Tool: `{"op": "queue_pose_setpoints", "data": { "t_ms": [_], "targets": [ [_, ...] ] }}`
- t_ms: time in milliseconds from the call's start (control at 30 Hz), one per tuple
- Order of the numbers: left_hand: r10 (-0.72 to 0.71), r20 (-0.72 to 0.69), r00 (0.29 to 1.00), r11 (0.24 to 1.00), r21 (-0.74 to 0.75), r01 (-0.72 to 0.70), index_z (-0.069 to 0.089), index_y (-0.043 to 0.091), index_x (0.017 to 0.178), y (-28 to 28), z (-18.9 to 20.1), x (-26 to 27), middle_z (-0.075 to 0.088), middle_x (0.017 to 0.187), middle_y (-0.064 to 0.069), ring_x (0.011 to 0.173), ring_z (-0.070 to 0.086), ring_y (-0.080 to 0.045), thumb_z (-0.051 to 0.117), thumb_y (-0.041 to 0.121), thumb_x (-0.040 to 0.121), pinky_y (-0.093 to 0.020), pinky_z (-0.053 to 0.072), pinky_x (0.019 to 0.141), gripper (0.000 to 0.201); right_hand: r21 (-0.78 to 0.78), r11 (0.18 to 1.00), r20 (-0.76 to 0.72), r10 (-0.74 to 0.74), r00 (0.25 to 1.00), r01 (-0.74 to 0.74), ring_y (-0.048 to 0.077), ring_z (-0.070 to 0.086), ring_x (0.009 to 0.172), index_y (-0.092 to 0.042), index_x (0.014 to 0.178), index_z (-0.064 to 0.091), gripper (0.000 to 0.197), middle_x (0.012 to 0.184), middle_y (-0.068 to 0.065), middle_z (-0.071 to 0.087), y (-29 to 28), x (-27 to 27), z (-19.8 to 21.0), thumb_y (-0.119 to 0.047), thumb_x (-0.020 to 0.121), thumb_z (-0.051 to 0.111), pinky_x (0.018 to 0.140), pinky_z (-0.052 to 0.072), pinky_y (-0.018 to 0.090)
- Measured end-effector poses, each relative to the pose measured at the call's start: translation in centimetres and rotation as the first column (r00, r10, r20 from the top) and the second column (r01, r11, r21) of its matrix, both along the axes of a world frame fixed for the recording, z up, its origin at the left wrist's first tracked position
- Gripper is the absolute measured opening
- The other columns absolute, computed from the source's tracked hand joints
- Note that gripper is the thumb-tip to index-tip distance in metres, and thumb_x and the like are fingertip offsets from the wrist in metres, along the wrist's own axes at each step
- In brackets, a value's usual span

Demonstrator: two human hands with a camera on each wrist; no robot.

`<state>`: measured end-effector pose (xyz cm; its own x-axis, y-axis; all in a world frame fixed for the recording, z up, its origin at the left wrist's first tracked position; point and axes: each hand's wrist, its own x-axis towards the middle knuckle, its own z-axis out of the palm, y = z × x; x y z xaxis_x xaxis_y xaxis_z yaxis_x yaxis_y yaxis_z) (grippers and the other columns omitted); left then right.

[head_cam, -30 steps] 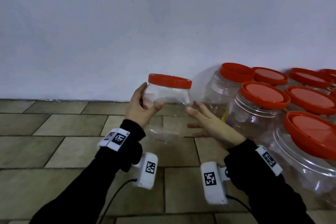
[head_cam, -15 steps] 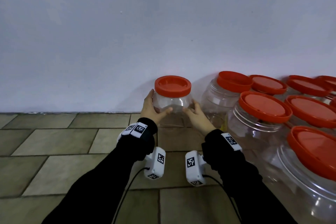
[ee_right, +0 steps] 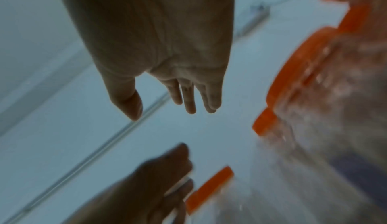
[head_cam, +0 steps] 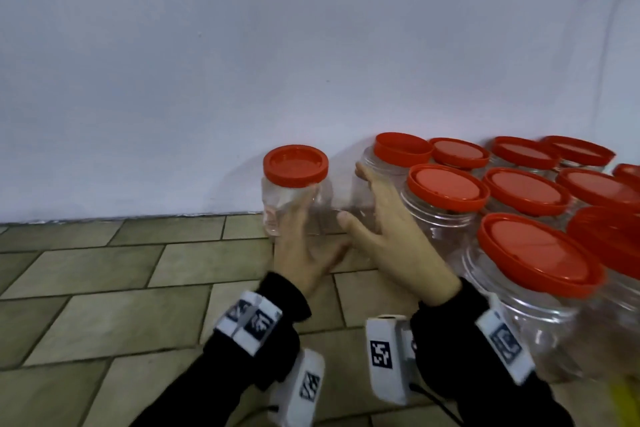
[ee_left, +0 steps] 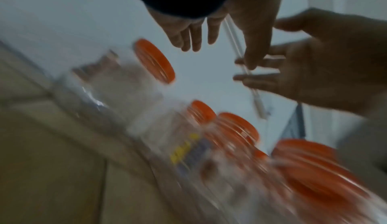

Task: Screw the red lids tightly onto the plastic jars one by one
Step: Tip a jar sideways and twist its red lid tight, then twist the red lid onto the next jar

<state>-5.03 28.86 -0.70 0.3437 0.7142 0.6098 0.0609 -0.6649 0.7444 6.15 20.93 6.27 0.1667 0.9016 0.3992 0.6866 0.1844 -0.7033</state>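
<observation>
Crowding the capped jar [head_cam: 296, 189], lidded jars [head_cam: 446, 204] flank the right hand [head_cam: 391, 236]

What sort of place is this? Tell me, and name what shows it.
Probably a bare indoor room used as a work spot at floor level: a tiled floor meets a plain white wall, and clear plastic jars with red lids stand massed along the wall.

The head view was evenly, softly lit, with a faint shadow on the wall [head_cam: 242, 173] left of the capped jar [head_cam: 296, 196]. Wide-angle bending curved the floor tiles [head_cam: 104, 288], and the left hand [head_cam: 304, 253] smeared. Both wrist views were dim, bluish and heavily motion-blurred; jars with red lids [ee_left: 240, 128] dissolved into streaks.
</observation>
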Motion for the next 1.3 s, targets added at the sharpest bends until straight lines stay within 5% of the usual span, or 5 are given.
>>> {"op": "queue_pose_setpoints", "data": {
  "t_ms": [133, 367, 733, 967, 1300],
  "targets": [
    [-0.332, -0.078, 0.940, 0.943, -0.012, 0.332, 0.033, 0.025, 0.130, -6.5, -3.1, 4.4, 0.040, 0.135, 0.005, 0.127, 0.035, -0.003, 0.069, 0.041, 0.069, -0.028, 0.033, 0.105, 0.073, 0.023, 0.997, 0.282, -0.072, 0.957, 0.068, 0.008, 0.025, 0.134, -0.024, 0.143, 0.023, 0.063, 0.144, -0.006, 0.029, -4.9, 1.8, 2.2, -0.029, 0.089, 0.055, 0.109, 0.021, 0.022],
    [-0.297, -0.370, 0.880, 0.951, -0.034, 0.307, 0.009, 0.007, 0.142, -10.6, -4.0, 10.1, -0.002, 0.150, -0.004, 0.140, -0.003, -0.020, 0.042, 0.086, 0.048, -0.037, 0.004, 0.116, 0.127, -0.146, 0.869, 0.446, -0.368, 0.816, 0.472, 0.022, 0.025, 0.135, -0.025, 0.143, 0.026, 0.063, 0.146, 0.002, 0.029, -10.8, 8.0, 1.1, -0.042, 0.088, 0.052, 0.108, 0.023, 0.037],
    [-0.285, -0.402, 0.870, 0.937, -0.307, 0.165, -0.009, 0.012, 0.143, -11.9, -2.8, 9.8, -0.003, 0.153, -0.004, 0.140, 0.001, -0.016, 0.082, 0.043, 0.056, -0.023, 0.003, 0.112, 0.130, -0.072, 0.920, 0.572, -0.279, 0.771, 0.386, 0.015, 0.040, 0.126, -0.032, 0.134, 0.039, 0.060, 0.139, -0.008, 0.041, -14.6, 8.2, -1.5, -0.054, 0.079, 0.048, 0.105, 0.034, 0.039],
    [-0.183, -0.353, 0.918, 0.982, -0.108, 0.154, 0.001, 0.043, 0.126, -10.1, -1.0, 1.1, 0.016, 0.131, 0.016, 0.133, 0.023, -0.014, 0.081, 0.053, 0.040, -0.034, 0.024, 0.111, 0.117, 0.288, 0.935, 0.060, -0.234, 0.970, 0.207, -0.017, 0.053, 0.095, -0.049, 0.105, 0.049, 0.024, 0.095, -0.038, 0.056, -13.1, 5.4, -0.1, -0.057, 0.084, 0.042, 0.075, 0.042, 0.005],
    [0.054, -0.452, 0.891, 0.998, 0.044, -0.039, -0.001, 0.049, 0.135, -6.6, -1.1, -9.9, 0.017, 0.148, 0.011, 0.136, 0.022, -0.018, 0.060, 0.083, 0.041, -0.056, 0.026, 0.107, 0.117, 0.273, 0.960, -0.510, 0.090, 0.856, 0.062, -0.009, 0.058, 0.086, -0.024, 0.094, 0.062, 0.015, 0.092, -0.016, 0.066, -4.5, 2.4, -2.6, -0.014, 0.092, 0.050, 0.075, 0.043, 0.008]
  ]
}}
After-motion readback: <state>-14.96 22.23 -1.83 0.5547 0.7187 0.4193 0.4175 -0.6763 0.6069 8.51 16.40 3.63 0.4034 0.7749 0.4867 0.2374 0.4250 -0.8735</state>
